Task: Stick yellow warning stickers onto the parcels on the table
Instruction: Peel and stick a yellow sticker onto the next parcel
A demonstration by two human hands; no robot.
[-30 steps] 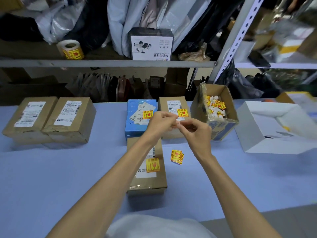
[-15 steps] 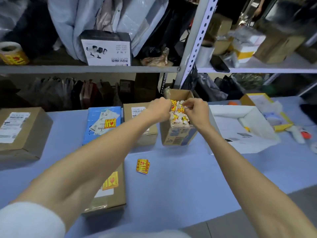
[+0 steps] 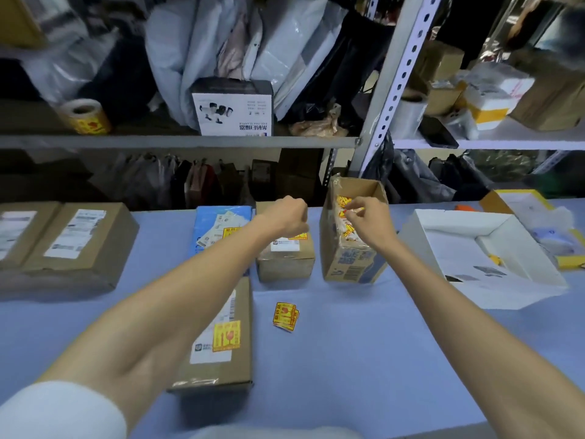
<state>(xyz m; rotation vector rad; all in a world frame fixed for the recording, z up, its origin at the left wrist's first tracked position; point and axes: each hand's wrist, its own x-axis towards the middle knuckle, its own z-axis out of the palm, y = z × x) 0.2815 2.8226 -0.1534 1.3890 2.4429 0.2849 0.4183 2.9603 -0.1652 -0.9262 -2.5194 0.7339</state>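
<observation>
My left hand [image 3: 285,217] is curled into a fist above a small brown parcel [image 3: 285,264] that bears a yellow sticker; nothing shows in the fist. My right hand [image 3: 368,221] pinches its fingertips at the mouth of an open cardboard box [image 3: 351,264] full of yellow and white sticker scraps; whether it holds a scrap is unclear. A small stack of yellow warning stickers [image 3: 286,315] lies on the blue table [image 3: 364,359]. The near parcel [image 3: 218,372] and the blue parcel [image 3: 218,217] each carry a yellow sticker. Two brown parcels [image 3: 79,248] at left show only white labels.
A white open box [image 3: 493,280] lies at the right, with a yellow-edged tray [image 3: 522,201] behind it. A metal shelf [image 3: 190,141] runs above the table's back edge, holding a roll of yellow stickers [image 3: 87,117], a printed box [image 3: 232,109] and bags.
Both hands went from peeling over the near parcel to the scrap box. The left hand has since drawn back left over the small brown parcel; the right stays at the box.
</observation>
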